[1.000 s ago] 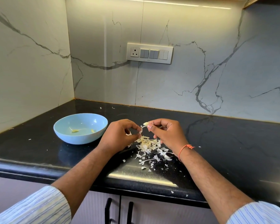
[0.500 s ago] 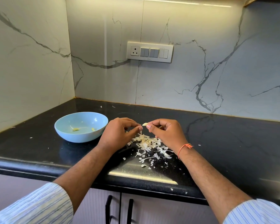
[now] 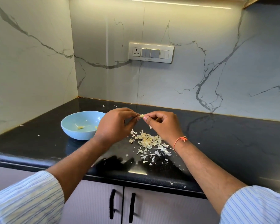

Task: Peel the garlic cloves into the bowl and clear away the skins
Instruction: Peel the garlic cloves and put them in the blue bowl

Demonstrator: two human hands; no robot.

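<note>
A small pale garlic clove (image 3: pixel 142 116) is pinched between the fingertips of my left hand (image 3: pixel 115 125) and my right hand (image 3: pixel 163 125), a little above the black counter (image 3: pixel 233 143). Both hands have curled fingers. Below them lies a heap of white garlic skins (image 3: pixel 148 140), with loose scraps trailing toward the front edge. A light blue bowl (image 3: pixel 68 126) stands left of my left hand and holds a few peeled pieces (image 3: pixel 80 127).
Marble-look walls meet in a corner behind the bowl. A switch panel (image 3: pixel 151 53) is on the back wall. Stray skin flecks (image 3: pixel 103 106) dot the counter. Cabinet doors with black handles (image 3: pixel 121 206) are below the front edge.
Both hands have lifted slightly with the clove between them. The camera has tilted, so the whole scene sits lower in the frame. The bowl and skin heap stay put.
</note>
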